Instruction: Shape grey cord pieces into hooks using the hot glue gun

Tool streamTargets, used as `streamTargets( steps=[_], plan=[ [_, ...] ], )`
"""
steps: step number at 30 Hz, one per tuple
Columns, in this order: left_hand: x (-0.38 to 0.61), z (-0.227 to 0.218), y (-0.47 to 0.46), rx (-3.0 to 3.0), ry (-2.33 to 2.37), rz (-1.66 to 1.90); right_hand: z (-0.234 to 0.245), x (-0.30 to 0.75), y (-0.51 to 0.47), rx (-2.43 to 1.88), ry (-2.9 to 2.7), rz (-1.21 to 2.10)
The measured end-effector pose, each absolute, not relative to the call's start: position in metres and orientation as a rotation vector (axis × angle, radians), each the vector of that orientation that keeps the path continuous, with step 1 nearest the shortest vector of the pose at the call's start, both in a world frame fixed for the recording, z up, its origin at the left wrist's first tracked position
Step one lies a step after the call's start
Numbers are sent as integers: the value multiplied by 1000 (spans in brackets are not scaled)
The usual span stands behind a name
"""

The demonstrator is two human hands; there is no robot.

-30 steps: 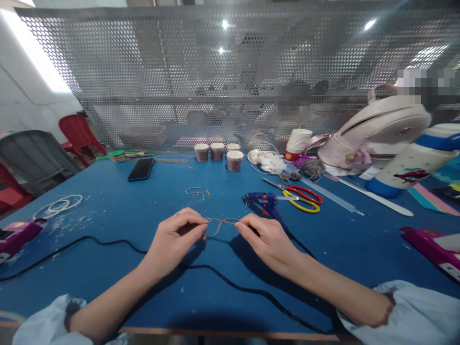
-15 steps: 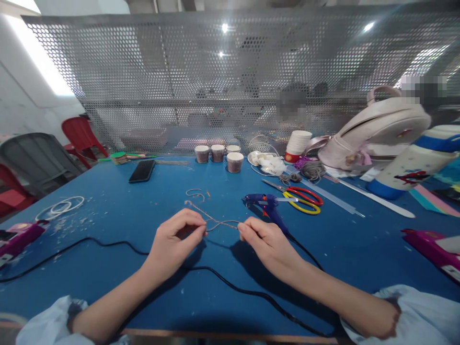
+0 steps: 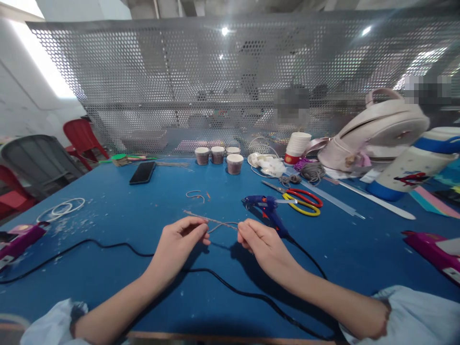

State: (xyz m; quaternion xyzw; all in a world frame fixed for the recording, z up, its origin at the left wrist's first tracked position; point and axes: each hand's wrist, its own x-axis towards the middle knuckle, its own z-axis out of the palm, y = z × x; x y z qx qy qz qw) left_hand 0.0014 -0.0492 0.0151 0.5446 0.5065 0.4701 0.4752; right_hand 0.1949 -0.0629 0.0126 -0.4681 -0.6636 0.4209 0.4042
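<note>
Left hand (image 3: 178, 242): fingertips pinched on a thin brown cord (image 3: 212, 221), grip nearly closed; right hand (image 3: 260, 244): thumb and forefinger clenched on the cord's other end; cord: stretched between both hands, just above the blue worktop (image 3: 108, 268); glue gun (image 3: 266, 207): lying just beyond the right hand.

Bright, even light; ceiling lamps glint through the perforated metal screen (image 3: 230, 86), and daylight blows out white at its upper left; soft shadows lie below both hands; wide-angle bending curves the screen's edges; two blurred patches beyond it.
</note>
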Motion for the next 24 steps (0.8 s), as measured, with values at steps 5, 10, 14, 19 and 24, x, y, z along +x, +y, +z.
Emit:
streamTargets(
  steps=[5, 10, 14, 19, 24],
  plan=[
    [1, 13, -47, 1319, 1245, 1184, 13, 189, -62, -1083, -1427, 1449],
    [3, 12, -44, 1272, 1200, 1243, 14, 184, -62, -925, -1214, 1740],
    [4, 9, -41, 1303, 1186, 1350, 12, 179, -63, -883, -1170, 1861],
    [6, 9, -38, 1013, 1056, 1233, 4, 171, -62, -935, -1358, 1786],
    [10, 10, -39, 770, 830, 1149, -3, 165, -59, -972, -1417, 1778]
  ],
)
